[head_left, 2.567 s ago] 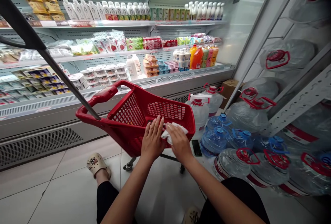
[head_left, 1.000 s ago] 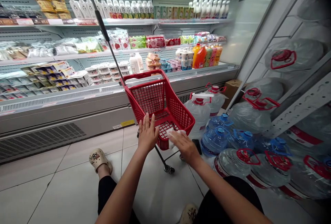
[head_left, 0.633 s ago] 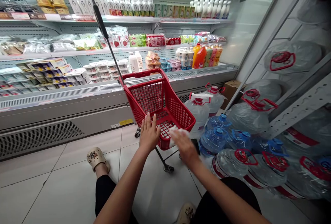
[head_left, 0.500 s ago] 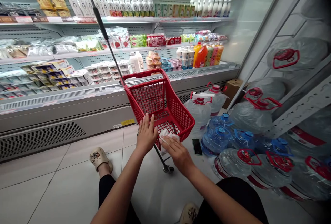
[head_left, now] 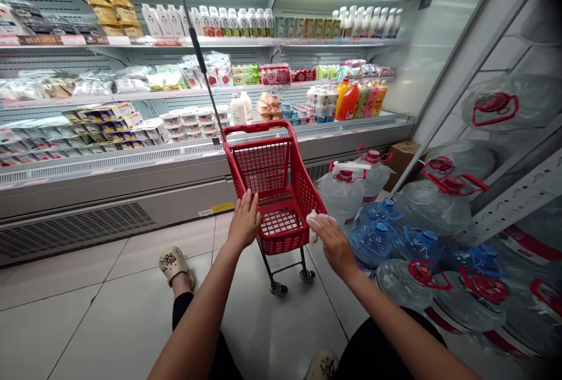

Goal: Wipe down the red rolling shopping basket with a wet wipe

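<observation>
A long, grey-fronted refrigerated display case [head_left: 184,190] is standing at the back, with clear and blue plastic water jugs [head_left: 373,243] crowding the right. A small red plastic shopping cart [head_left: 285,239] is sitting in front of the case, left of the jugs. The hands are resting apart: the left hand [head_left: 246,220], fingers extended, is lying at the cart's left front edge; the right hand [head_left: 336,245], fingers bent, is gripping a crumpled white tissue [head_left: 313,225] by the opposite corner, though contact there is hard to tell. For good wiping, the left should be bracing the wheeled cart, the right pressing the tissue flat and evenly along the rim.
</observation>
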The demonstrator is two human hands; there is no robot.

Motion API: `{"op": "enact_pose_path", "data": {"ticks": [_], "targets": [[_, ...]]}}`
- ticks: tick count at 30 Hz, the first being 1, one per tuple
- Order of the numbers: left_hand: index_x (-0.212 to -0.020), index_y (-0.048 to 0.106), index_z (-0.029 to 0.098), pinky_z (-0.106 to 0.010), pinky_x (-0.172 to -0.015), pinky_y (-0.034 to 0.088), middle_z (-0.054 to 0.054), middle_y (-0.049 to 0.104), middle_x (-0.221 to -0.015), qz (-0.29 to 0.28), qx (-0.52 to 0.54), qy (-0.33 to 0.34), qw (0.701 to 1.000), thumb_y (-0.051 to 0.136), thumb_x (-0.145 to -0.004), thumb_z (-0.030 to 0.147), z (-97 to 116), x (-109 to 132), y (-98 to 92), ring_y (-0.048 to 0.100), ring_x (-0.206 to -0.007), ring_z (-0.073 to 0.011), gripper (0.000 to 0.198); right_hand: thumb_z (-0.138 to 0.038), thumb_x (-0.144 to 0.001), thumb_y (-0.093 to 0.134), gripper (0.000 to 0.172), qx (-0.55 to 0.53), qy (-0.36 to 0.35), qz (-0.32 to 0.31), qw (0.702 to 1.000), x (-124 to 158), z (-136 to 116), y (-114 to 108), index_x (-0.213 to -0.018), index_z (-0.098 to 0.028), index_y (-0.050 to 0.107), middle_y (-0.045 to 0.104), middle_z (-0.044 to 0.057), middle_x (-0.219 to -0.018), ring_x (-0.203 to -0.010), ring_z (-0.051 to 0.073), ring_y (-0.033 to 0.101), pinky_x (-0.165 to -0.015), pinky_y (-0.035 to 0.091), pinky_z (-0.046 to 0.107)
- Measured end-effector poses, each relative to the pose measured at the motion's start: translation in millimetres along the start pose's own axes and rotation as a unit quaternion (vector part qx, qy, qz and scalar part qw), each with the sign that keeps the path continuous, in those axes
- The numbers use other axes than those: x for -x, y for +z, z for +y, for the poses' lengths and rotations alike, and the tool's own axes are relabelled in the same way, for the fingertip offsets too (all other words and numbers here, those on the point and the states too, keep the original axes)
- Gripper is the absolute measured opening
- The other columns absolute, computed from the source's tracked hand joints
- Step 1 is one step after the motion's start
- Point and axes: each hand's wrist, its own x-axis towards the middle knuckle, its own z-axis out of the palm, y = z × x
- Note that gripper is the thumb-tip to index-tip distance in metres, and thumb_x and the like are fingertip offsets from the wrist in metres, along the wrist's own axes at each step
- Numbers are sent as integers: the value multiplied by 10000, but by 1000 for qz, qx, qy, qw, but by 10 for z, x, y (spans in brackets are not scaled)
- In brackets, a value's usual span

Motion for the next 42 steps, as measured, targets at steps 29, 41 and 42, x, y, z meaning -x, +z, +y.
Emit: {"op": "enact_pose_path", "data": {"ticks": [29,41,42], "targets": [[-1660,214,271,-456,-1313,211,-4,330,-1684,52,-14,113,992,364,-1055,298,198,605,-37,349,-1547,-201,624,-72,-1055,435,614,-58,-201,-118,971,-117,-316,-73,-1634,-223,299,493,55,-1587,-1511,181,392,-1257,392,430],[-1671,125,304,-453,-1327,144,14,235,-1715,53,-26,130,990,377,-1035,243,182,706,-157,273,-1579,-195,687,19,-1012,311,686,-30,-86,-44,995,-654,279,107,-1623,-294,326,486,57,-1590,-1477,182,443,-1238,403,484],[-1671,126,305,-452,-1327,138,15,237,-1715,51,-26,130,990,381,-1028,235,158,706,-164,270,-1580,-194,696,15,-1014,320,683,-37,-94,-47,994,-557,145,82,-1628,-285,315,481,59,-1593,-1484,183,433,-1241,401,475]]}}
